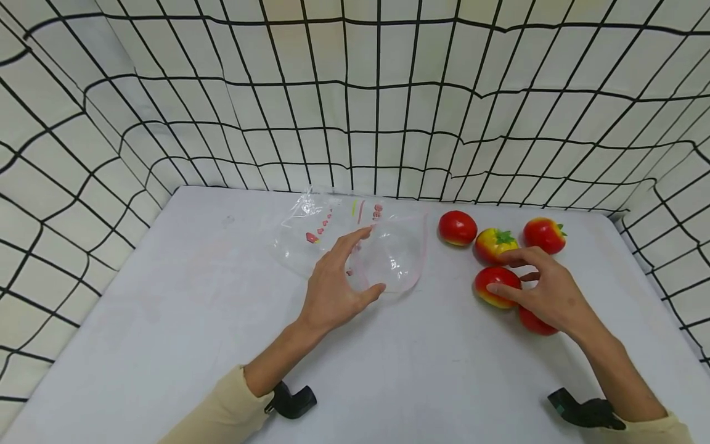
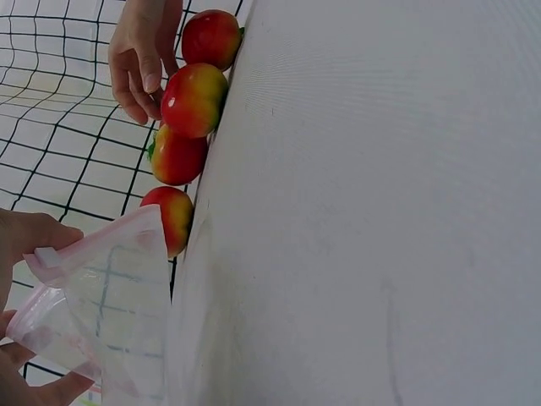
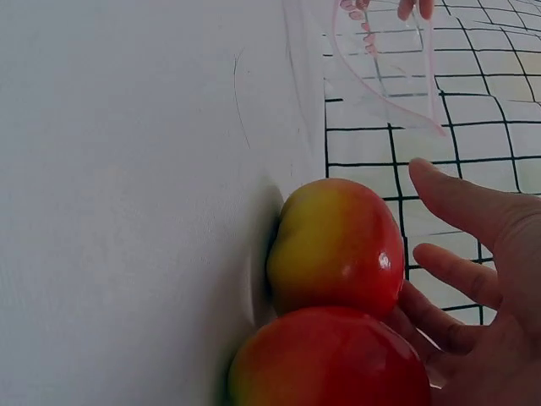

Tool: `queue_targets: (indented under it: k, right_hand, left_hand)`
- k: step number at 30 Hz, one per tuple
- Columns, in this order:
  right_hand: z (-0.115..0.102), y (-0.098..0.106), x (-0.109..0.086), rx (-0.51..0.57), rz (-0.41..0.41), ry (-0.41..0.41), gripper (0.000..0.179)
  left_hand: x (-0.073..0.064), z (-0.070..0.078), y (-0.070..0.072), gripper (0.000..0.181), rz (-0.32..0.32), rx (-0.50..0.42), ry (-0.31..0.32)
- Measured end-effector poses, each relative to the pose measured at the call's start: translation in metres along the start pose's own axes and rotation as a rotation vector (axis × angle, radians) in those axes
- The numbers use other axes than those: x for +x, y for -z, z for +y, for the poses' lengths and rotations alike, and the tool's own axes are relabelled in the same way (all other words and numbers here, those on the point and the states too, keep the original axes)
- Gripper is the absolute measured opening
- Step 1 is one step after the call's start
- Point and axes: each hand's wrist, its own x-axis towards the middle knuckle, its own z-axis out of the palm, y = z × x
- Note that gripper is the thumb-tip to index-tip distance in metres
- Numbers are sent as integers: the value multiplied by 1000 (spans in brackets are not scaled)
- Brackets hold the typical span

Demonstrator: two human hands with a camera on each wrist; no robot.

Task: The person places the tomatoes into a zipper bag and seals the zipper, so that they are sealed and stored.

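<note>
My left hand (image 1: 333,290) holds a clear plastic zip bag (image 1: 396,265) with a pink edge and small red prints. Its thumb and fingers are spread at the bag's mouth, which gapes in the left wrist view. My right hand (image 1: 554,299) is over a red-and-yellow tomato (image 1: 496,288), thumb and fingers parted around it. In the right wrist view the thumb stands apart from this tomato (image 3: 338,245); whether the fingers behind touch it I cannot tell. Another tomato (image 1: 534,322) lies partly hidden under that hand. A tomato with a green leafy top (image 1: 489,246) sits just behind.
Farther back on the white table (image 1: 194,296) lie a red tomato (image 1: 457,228) and one with a green stem (image 1: 543,235). Black wire mesh (image 1: 377,129) borders the table's back and sides. A black wrist camera (image 1: 291,401) sits at the left cuff.
</note>
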Motion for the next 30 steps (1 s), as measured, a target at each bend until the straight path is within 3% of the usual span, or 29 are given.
queue_targets:
  k: [17, 30]
  right_hand:
    - [-4, -6, 1, -23, -165, 5, 76]
    - [-2, -3, 2, -23, -199, 100, 78]
  left_hand:
    - [1, 1, -2, 91, -17, -15, 18]
    - [2, 1, -2, 91, -25, -12, 16]
